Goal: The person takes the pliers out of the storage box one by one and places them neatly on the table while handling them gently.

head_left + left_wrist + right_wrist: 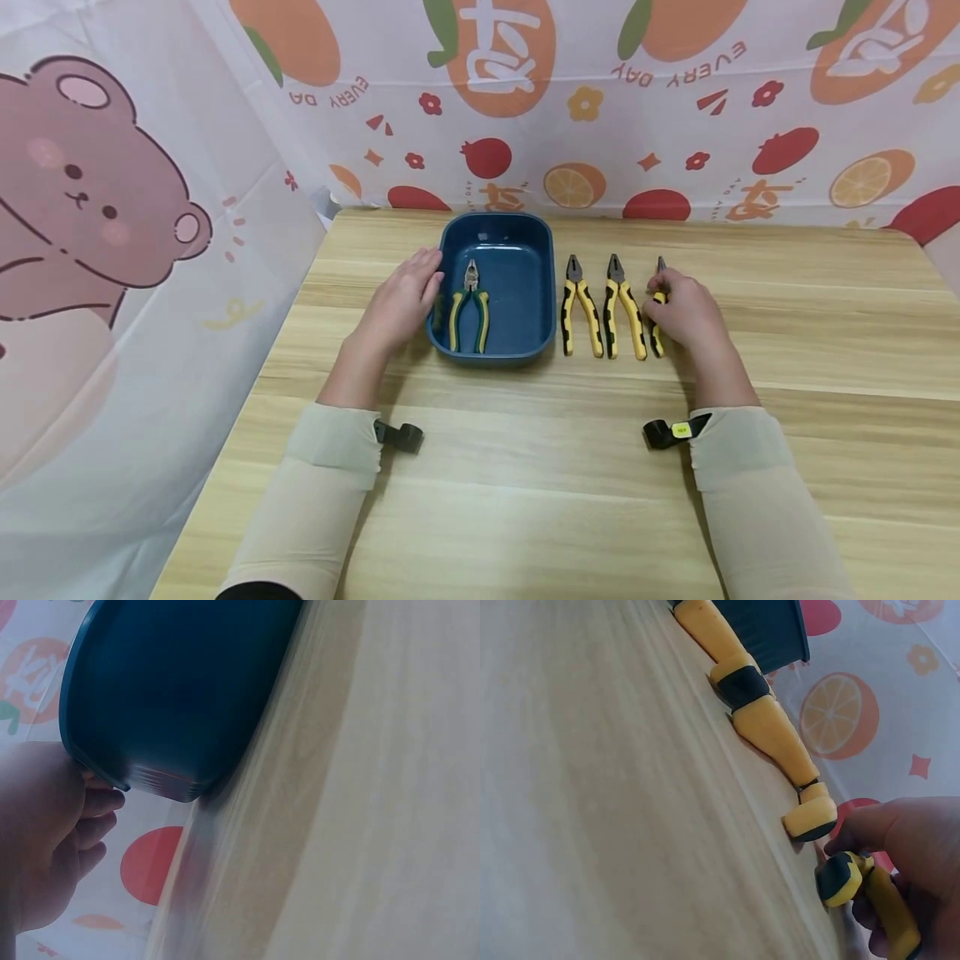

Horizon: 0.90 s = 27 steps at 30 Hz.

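At the left side of a blue rectangular basin (522, 267), my left hand (401, 304) touches the rim. In the left wrist view its loosely bent fingers (97, 829) hang outside the wall. Inside the basin lies one pair of pliers (481, 319) with green and yellow handles, jaws pointing away. My right hand (686, 312) pinches the rightmost yellow-and-black pliers (657, 343) from above, covering their middle; in the right wrist view their handles (892, 915) sit between thumb and fingers. To its left lie two matching pliers, the middle pair (630, 321) and the left pair (588, 317), side by side.
A wood-grain table (517, 467) carries everything. Behind it hangs a fruit-print cloth (577, 108), and on the left a cloth with a bear (112, 175). A small black camera sits at each wrist, under light sleeves (757, 492).
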### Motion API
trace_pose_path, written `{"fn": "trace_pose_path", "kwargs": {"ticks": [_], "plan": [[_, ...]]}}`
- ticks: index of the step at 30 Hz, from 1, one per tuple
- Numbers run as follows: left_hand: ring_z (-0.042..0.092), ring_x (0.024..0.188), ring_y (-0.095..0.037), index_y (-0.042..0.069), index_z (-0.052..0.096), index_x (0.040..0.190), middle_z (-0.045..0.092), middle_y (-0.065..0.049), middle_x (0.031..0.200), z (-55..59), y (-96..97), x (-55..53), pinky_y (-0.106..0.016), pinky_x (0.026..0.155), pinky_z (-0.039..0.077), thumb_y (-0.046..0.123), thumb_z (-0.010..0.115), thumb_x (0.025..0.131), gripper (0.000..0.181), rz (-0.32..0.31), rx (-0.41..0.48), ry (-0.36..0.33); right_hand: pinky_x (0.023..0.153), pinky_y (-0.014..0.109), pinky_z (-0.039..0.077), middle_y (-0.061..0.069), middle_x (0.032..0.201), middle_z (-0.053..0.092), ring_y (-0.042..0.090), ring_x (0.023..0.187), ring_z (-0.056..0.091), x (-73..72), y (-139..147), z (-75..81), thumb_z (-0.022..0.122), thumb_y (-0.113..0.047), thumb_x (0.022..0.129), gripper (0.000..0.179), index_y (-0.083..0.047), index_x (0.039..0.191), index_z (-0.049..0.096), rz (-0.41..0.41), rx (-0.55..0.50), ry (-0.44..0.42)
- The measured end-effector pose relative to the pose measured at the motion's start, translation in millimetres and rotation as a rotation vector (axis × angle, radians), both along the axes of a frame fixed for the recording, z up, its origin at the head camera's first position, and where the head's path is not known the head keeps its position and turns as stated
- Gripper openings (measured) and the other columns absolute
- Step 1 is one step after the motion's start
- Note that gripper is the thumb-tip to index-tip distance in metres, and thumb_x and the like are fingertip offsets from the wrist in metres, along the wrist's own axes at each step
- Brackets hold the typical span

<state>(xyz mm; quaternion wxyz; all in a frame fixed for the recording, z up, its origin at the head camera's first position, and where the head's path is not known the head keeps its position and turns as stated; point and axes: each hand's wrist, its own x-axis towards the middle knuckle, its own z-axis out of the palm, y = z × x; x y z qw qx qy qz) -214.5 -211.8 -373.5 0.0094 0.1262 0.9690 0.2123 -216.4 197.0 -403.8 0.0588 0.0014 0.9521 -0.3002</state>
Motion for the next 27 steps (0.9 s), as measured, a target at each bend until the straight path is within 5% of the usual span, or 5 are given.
{"fn": "trace_pose_path", "kwargs": {"ticks": [6, 27], "plan": [[0.022, 0.151, -0.022, 0.008, 0.036, 0.153, 0.033, -0.008, 0.159, -1.5, -0.2, 1.5, -0.043, 0.124, 0.018, 0.032, 0.041, 0.106, 0.052, -0.001, 0.006, 0.009, 0.093, 0.059, 0.044, 0.027, 0.122, 0.053, 0.04, 0.105, 0.052, 1.2, -1.7, 0.3, 0.062, -0.019, 0.092, 0.033, -0.005, 0.121, 0.061, 0.007, 0.048, 0.018], [0.022, 0.151, -0.022, 0.01, 0.035, 0.153, 0.032, -0.007, 0.16, -6.6, -0.2, 0.8, -0.044, 0.123, 0.02, 0.033, 0.039, 0.107, 0.052, 0.003, 0.002, 0.021, 0.076, 0.048, 0.045, 0.024, 0.117, 0.046, 0.036, 0.093, 0.048, 1.2, 2.5, -8.9, 0.061, -0.023, 0.089, 0.031, -0.006, 0.114, 0.062, -0.039, 0.041, 0.014]]}}
